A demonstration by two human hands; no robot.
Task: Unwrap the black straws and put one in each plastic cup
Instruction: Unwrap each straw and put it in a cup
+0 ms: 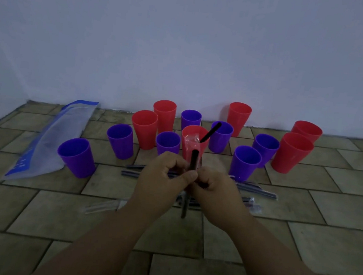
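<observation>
Both of our forearms come in from the bottom edge and meet low over the tiled floor (pixel 38 212), where our left hand (pixel 161 179) and our right hand (pixel 217 191) close on one black straw (pixel 194 160). The left hand pinches it, thumb pressed to its side, and the right hand's fingers curl round it just below. The straw stands nearly upright, with its bare upper end above our knuckles and its lower end poking out blurred beneath them. Just past its tip we see a clear wrapper (pixel 189 141), but we cannot tell whether it still clings to the straw. Under and beside our hands a loose heap of wrapped straws (pixel 259 189) fans out on the floor, and an empty sleeve (pixel 104 206) lies by our left forearm. Beyond the heap stand thirteen upright cups, seven purple cups (pixel 76 159) and six red cups (pixel 143 132), mixed in rough rows. The middle red cup (pixel 204 149), straight ahead of our hands, holds a second straw (pixel 209 133) that leans to the right. Off to the left a flat plastic bag (pixel 53 139) with blue edges lies on the tiles, reaching back to the pale wall (pixel 184 39).
</observation>
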